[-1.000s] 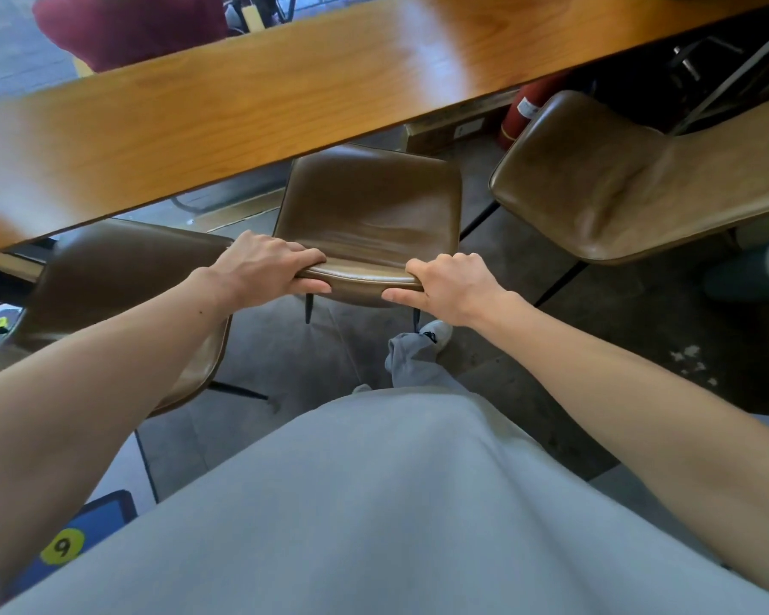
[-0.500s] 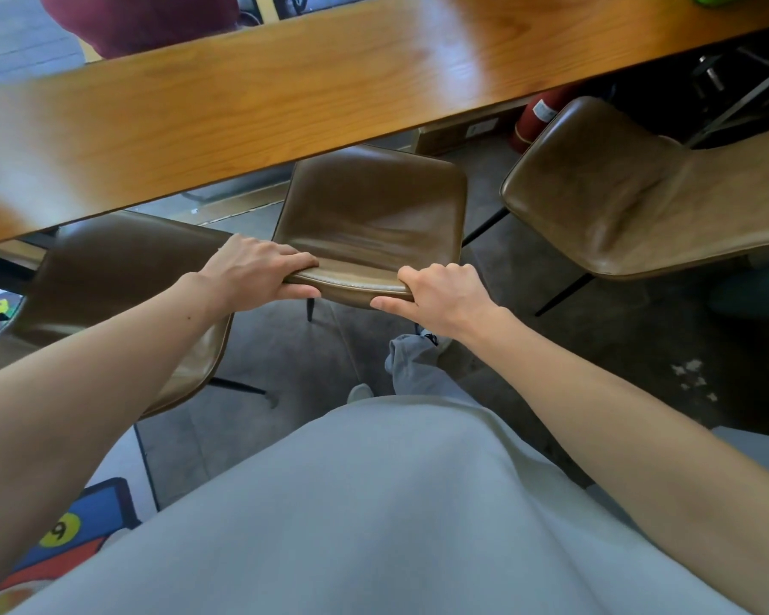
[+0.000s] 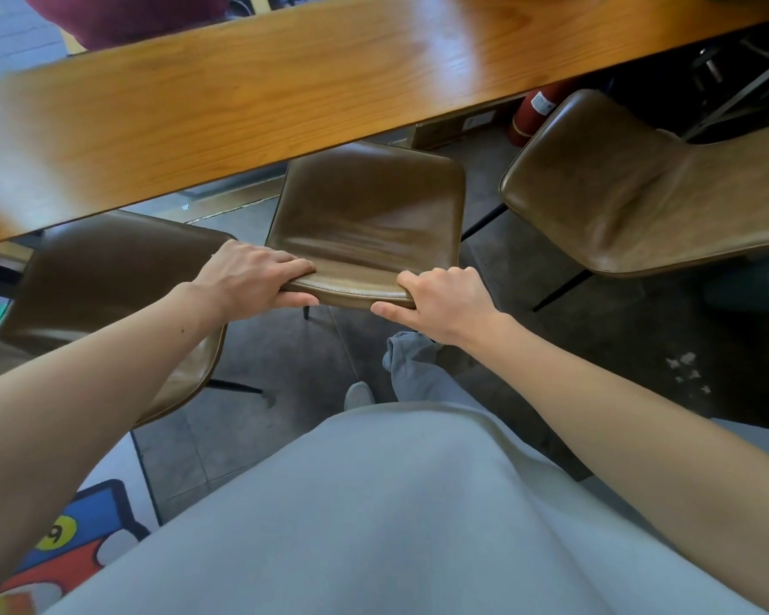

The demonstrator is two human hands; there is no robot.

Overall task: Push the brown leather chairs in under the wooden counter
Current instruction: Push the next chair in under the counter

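Left grip [image 3: 254, 277] and right grip [image 3: 445, 299] clasp the middle chair [image 3: 369, 210] at its back edge, seat partly under the worktop [image 3: 240, 91]. The right chair [image 3: 618, 201] (well out) and left chair [image 3: 107, 277] look unfinished.

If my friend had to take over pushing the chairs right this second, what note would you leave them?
The left hand grips the top edge of the middle chair backrest.
The right hand grips the same edge, further right.
Only the front of that seat reaches under the wooden counter.
The left chair is partly under; the right chair stands out, turned at an angle.
Done: no chair is fully in.
Left: push the middle chair in, then probably the other two.
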